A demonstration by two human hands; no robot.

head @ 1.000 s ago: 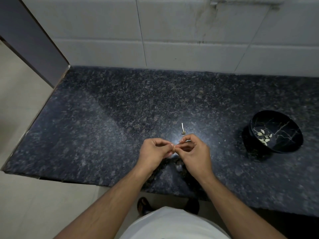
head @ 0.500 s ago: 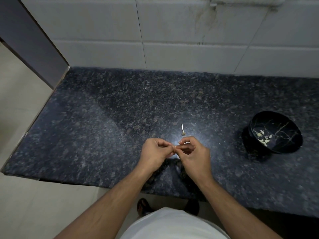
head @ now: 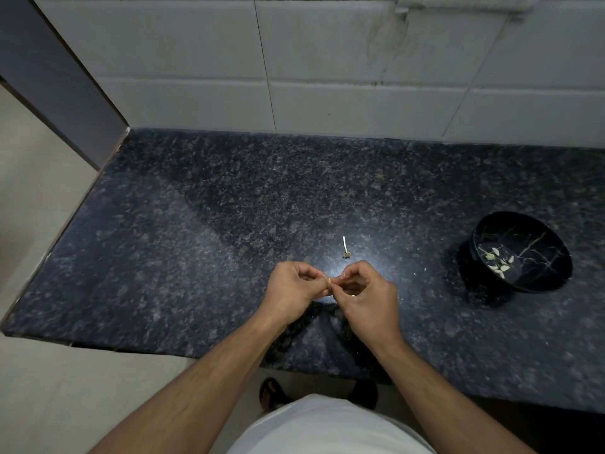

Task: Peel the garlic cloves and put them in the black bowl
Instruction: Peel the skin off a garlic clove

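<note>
My left hand [head: 291, 290] and my right hand [head: 366, 294] meet fingertip to fingertip above the near middle of the dark granite counter [head: 203, 231]. Between them they pinch a small pale garlic clove [head: 334, 279], mostly hidden by my fingers. The black bowl [head: 537, 280] with thin pale vein lines stands at the right, apart from my hands. Several peeled cloves [head: 497, 262] lie inside it.
A bare garlic stalk with its root end [head: 345, 249] lies just beyond my hands. A tiny white scrap [head: 424, 270] sits left of the bowl. A white tiled wall [head: 327, 60] closes the back; the counter ends at left and near edges.
My hands have stayed in the same spot. Only the fingers have shifted slightly around the clove.
</note>
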